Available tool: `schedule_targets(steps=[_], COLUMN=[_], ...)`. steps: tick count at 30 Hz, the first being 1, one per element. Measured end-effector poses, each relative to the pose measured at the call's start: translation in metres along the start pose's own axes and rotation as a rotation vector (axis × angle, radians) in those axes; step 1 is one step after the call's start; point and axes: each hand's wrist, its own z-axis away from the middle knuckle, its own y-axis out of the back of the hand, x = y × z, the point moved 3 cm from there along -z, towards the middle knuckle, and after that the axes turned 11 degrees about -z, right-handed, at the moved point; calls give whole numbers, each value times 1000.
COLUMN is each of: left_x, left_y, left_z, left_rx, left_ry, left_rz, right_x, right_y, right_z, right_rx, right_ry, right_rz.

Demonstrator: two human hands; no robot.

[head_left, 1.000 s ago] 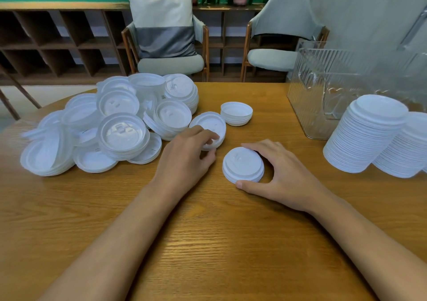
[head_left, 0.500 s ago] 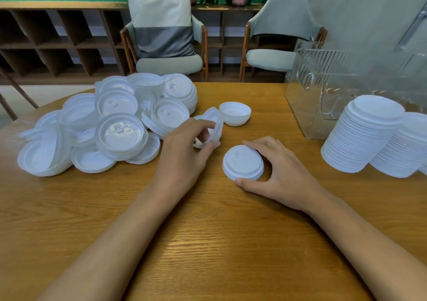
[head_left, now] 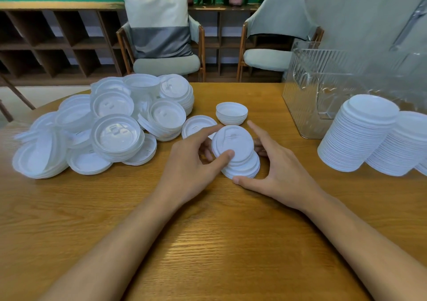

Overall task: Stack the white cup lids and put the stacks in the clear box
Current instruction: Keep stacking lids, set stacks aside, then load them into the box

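Note:
My left hand [head_left: 191, 162] grips a small bunch of white lids [head_left: 232, 143], tilted, resting on top of a short stack [head_left: 247, 170] on the wooden table. My right hand [head_left: 277, 166] cups that short stack from the right, fingers spread, thumb on the table at its near edge. A loose heap of white lids [head_left: 111, 125] covers the table's left side. One single lid [head_left: 196, 125] lies flat beside my left fingers, and a small upturned stack [head_left: 231, 113] sits behind. The clear box [head_left: 323, 92] stands at the right rear.
Two tall leaning stacks of white lids [head_left: 355, 134] [head_left: 402, 145] stand at the right, in front of the clear box. Two chairs and a wooden shelf are beyond the table's far edge. Bare wood lies in front of my arms.
My left hand lifted a few lids from beside the heap, turned them over and carried them right onto the short stack. My right hand opened its fingers around that stack.

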Motion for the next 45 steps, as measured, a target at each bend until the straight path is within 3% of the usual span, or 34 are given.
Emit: schedule_targets(steps=[10,15,18,32,36,41,45], left_x=[-5,0,-1,-7,-7,-7,-23], left_y=[-4,-10,-10,-19,-14,7,4], left_z=[1,3,2,1,1,-4,-12], left_rx=[-65,-169,-143,-132,-154,90,40], left_ry=[-51,-76,-27,-50,-88,-214,-190], left_rz=[-242,-133,-63,-143,-169,-271,-460], right_x=[1,-1,-2,-8,-8,-12,-12], right_y=[-1,-2,-1,-1,0,-1,0], right_z=[1,2,2,2,3,2,2], right_rx=[1,-26,-24,-135,-99,-107,-104], right_ry=[29,56,38,-90,-79,-61,-61], right_rz=[63,50,49,138,130,141,150])
